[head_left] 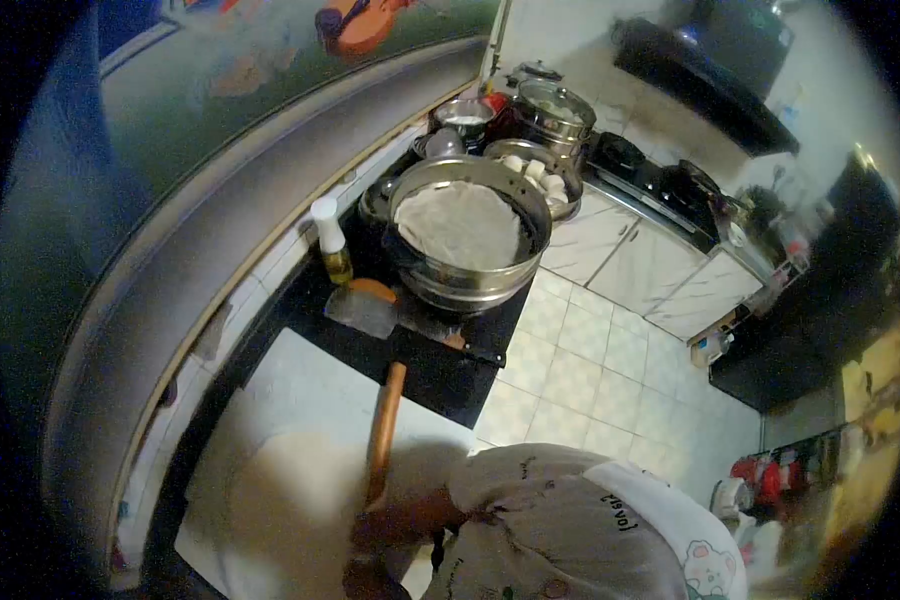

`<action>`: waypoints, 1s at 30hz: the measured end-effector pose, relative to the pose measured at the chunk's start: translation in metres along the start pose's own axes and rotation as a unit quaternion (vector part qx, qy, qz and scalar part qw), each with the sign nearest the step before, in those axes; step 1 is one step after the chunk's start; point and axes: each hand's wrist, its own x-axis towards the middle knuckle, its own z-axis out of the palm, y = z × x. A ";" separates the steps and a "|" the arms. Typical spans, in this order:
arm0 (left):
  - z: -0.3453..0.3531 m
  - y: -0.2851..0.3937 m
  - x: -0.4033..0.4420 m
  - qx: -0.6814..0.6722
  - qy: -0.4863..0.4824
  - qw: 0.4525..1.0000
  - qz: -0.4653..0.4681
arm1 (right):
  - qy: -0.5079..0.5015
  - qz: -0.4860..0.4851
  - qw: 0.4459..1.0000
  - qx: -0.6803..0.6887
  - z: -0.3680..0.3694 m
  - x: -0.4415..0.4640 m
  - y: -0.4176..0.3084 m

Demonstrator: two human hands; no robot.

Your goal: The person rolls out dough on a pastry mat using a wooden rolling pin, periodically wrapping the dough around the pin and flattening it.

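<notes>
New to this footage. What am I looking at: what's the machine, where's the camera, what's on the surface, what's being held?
No machine: a person works bare-handed. The single picture comes from a camera on their head, looking forward and down over a kitchen counter.

Nearest is a white board bearing a broad, flat, pale layer, probably dough. Beyond it lie a wide-bladed knife and, upright, a white-topped bottle. Further on, a large steel pot has a pale sheet inside.

The right hand is dark and blurred at the near end of a wooden rolling pin; I can't confirm a grip. The left hand isn't visible.
</notes>
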 end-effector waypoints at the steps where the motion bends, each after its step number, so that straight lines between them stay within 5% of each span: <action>1: 0.002 0.005 0.009 -0.003 -0.008 1.000 -0.002 | -0.001 0.004 1.000 0.004 -0.001 -0.001 0.005; 24: 0.003 -0.004 0.065 0.024 -0.012 1.000 -0.003 | 0.053 -0.031 0.998 -0.003 0.009 0.079 0.023; 30: -0.023 -0.007 0.001 0.053 -0.040 0.997 -0.049 | 0.054 -0.024 0.998 -0.039 0.004 0.063 0.001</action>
